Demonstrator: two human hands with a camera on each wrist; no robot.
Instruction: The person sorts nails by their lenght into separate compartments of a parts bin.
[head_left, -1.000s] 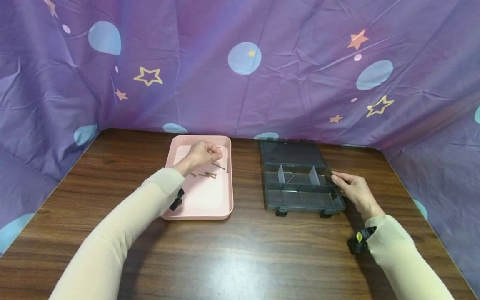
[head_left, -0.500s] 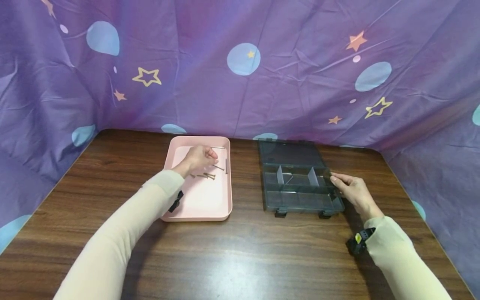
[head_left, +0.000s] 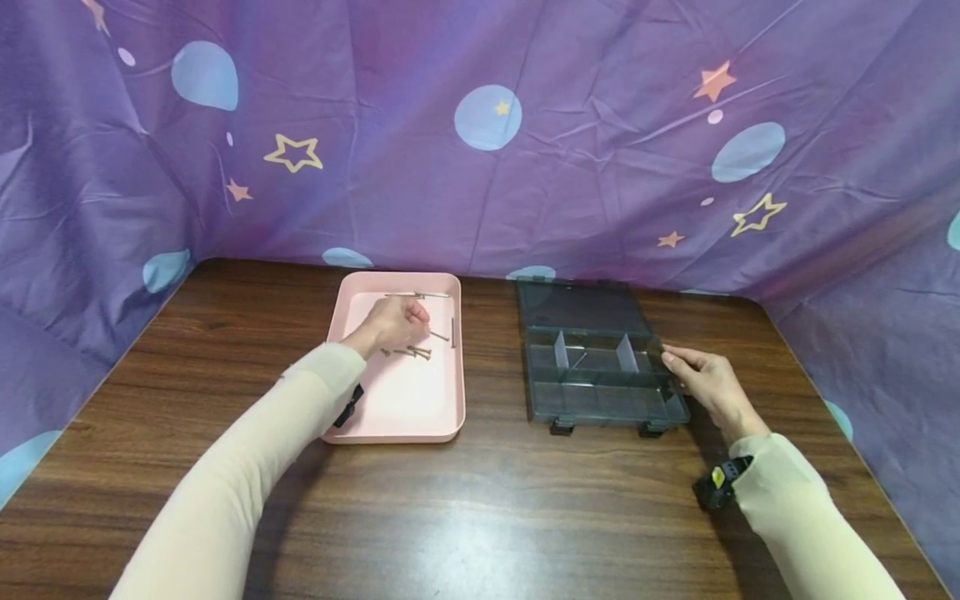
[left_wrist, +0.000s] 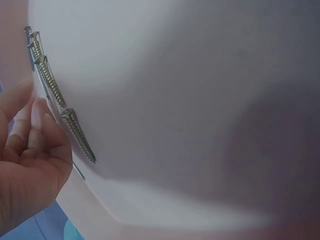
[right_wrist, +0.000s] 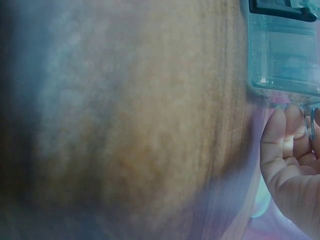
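Note:
In the head view my left hand (head_left: 397,323) is over the pink tray (head_left: 456,400), fingers bent, fingertips right at one end of a thin nail (head_left: 439,336). The left wrist view shows the thumb and fingertips close to that nail; I cannot tell whether they grip it. Beside them lie brassy screws (left_wrist: 79,137). Another nail (head_left: 453,332) lies along the tray's right wall. My right hand (head_left: 712,385) holds the right edge of a smoky clear compartment box (head_left: 600,404), thumb on top. Its lid lies back, and one nail (head_left: 579,360) rests in the middle rear compartment.
Dark wooden table (head_left: 480,517) lies under both containers, with a strip of it between tray and box. White dividers (head_left: 626,353) split the box's rear row. Black latches (head_left: 562,427) hang at its front. A purple patterned cloth (head_left: 405,192) hangs behind.
My left hand has moved slightly left and toward me over the tray, uncovering thin pieces along its back wall. The right hand stays on the box edge.

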